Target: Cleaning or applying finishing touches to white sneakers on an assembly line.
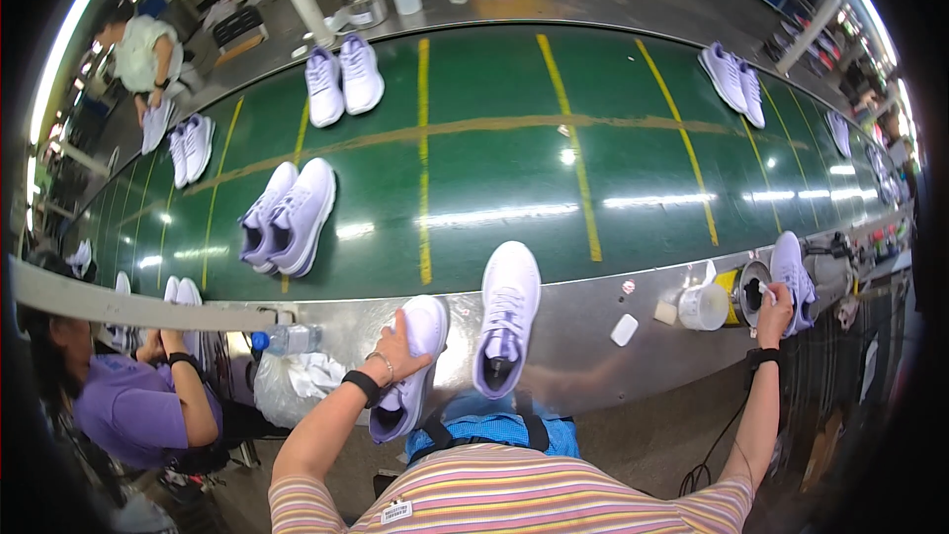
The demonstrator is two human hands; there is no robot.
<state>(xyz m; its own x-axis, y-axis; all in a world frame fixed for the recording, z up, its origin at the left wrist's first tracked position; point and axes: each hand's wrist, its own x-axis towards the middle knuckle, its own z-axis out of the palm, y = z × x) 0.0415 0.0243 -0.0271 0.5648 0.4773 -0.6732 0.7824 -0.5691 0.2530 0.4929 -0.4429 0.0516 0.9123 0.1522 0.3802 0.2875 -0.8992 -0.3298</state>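
A lavender sneaker (427, 322) stands on the metal ledge in front of me, toe pointing away. My left hand (393, 351) grips it across the tongue and laces. Just to its right, untouched, stands another lavender sneaker (507, 302). Far out to the right, my right hand (774, 312) is closed, with its fingertips at the mouth of an open can (753, 289) that has dark contents. Something small and whitish shows at those fingertips, too small to name. Right beside that hand stands one more lavender sneaker (790, 272).
Pairs of sneakers (289, 216) stand on the green conveyor belt (494, 163) marked with yellow lines. A white tub (702, 306) and a white pad (624, 329) lie on the ledge. At left are a water bottle (289, 339), a plastic bag (297, 386) and a seated person (148, 400).
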